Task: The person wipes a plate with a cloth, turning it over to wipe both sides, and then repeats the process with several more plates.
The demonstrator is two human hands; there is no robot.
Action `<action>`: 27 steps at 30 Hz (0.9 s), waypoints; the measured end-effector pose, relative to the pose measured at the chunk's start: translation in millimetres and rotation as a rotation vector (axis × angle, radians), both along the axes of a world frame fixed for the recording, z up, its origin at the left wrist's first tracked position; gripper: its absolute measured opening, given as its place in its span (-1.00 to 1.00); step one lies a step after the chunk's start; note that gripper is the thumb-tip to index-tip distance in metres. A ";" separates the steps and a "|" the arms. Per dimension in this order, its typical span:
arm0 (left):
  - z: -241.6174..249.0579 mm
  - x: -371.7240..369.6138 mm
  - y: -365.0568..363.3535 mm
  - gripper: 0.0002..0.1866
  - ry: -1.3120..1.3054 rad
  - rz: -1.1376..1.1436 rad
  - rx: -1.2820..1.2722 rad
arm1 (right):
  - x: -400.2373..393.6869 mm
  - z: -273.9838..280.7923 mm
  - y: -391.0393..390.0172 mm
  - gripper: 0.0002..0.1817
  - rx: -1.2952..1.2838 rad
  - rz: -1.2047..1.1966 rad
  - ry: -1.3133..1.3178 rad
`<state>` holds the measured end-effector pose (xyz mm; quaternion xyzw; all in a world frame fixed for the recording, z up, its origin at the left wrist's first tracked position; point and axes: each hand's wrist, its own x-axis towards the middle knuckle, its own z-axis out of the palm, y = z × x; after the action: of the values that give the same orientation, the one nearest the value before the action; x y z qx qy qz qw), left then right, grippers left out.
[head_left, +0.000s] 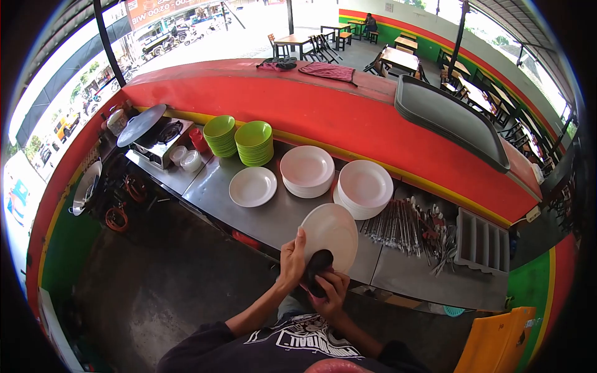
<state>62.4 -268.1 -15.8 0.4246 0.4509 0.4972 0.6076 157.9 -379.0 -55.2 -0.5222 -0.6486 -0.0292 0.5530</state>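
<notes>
A white plate (333, 233) is tilted up in front of me, over the near edge of the steel counter. My left hand (292, 260) grips its left rim, thumb on the face that shows. In my right hand (329, 289) is a dark cloth (318, 268), bunched against the plate's lower edge; a bit of pink shows below it. Just beyond stand two stacks of white plates, a left stack (307, 168) and a right stack (365, 185). A single white plate (252, 186) lies flat to their left.
Two stacks of green bowls (254, 144) stand near the red wall (249, 96). Right of the plates lie many forks and spoons (410, 227) beside a grey cutlery tray (482, 241). Dark trays (451, 118) rest on the ledge. A stove (165, 140) is at left, an orange chair (497, 342) at lower right.
</notes>
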 end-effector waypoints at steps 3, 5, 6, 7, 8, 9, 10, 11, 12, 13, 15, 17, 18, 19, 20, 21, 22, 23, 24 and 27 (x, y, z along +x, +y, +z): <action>2.9 -0.7 -11.1 -0.27 0.292 -0.229 0.060 | 3.3 10.9 7.7 -0.45 0.012 -0.016 0.055; 6.1 0.1 -18.6 -0.22 0.471 -0.305 0.184 | 7.5 18.4 16.9 -0.44 0.014 -0.056 0.136; 5.5 -1.1 -18.9 -0.23 0.498 -0.352 0.196 | 11.7 20.6 21.6 -0.44 0.011 -0.083 0.179; 4.9 -2.5 -18.8 -0.23 0.524 -0.401 0.208 | 16.0 21.6 24.6 -0.43 0.008 -0.113 0.222; 5.0 -3.4 -18.7 -0.23 0.550 -0.452 0.219 | 21.0 20.7 27.0 -0.41 -0.032 -0.113 0.327; 10.3 -3.7 -19.5 -0.24 0.577 -0.463 0.251 | 27.6 18.3 29.7 -0.38 -0.070 -0.112 0.430; 19.5 -4.0 -21.4 -0.24 0.603 -0.473 0.283 | 34.0 15.3 31.0 -0.35 -0.110 -0.111 0.532; 24.3 -3.9 -23.0 -0.25 0.629 -0.482 0.315 | 39.4 12.2 31.5 -0.34 -0.226 -0.016 0.883; 22.9 -3.2 -24.2 -0.25 0.634 -0.480 0.309 | 40.3 13.5 31.1 -0.34 -0.227 -0.017 0.890; 20.1 -1.8 -25.3 -0.25 0.639 -0.477 0.304 | 41.1 16.1 30.8 -0.35 -0.226 -0.017 0.897; 11.3 4.2 -27.6 -0.25 0.575 -0.420 0.279 | 40.7 23.2 26.3 -0.36 -0.194 -0.032 0.686; -0.3 10.6 -28.8 -0.25 0.442 -0.322 0.237 | 30.7 32.8 17.8 -0.37 -0.134 -0.068 0.255; -6.0 11.5 -27.8 -0.25 0.399 -0.291 0.209 | 26.3 32.0 13.2 -0.38 -0.135 -0.040 0.228; -11.9 12.3 -27.0 -0.25 0.356 -0.261 0.180 | 21.8 30.0 7.2 -0.38 -0.137 -0.012 0.199; -14.6 13.4 -27.1 -0.26 0.311 -0.228 0.151 | 18.8 28.4 2.8 -0.39 -0.138 0.018 0.170; -4.0 16.8 -30.2 -0.28 0.253 -0.163 0.191 | 17.7 25.7 1.8 -0.44 -0.115 0.032 0.199; -1.6 17.7 -30.8 -0.29 0.225 -0.134 0.165 | 17.7 22.8 -0.6 -0.45 -0.103 0.008 0.167; 0.1 18.4 -30.9 -0.30 0.197 -0.104 0.140 | 17.6 19.5 -3.4 -0.45 -0.091 -0.013 0.135; 1.3 18.8 -30.3 -0.31 0.169 -0.073 0.116 | 17.0 15.4 -5.8 -0.46 -0.077 -0.035 0.103; -7.3 24.6 -20.6 -0.35 0.002 0.104 0.139 | 21.7 -7.4 -12.5 -0.50 0.022 -0.092 0.114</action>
<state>87.1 -288.7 -23.1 0.4424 0.4374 0.5579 0.5493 179.5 -391.5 -62.6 -0.5462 -0.5910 -0.0317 0.5928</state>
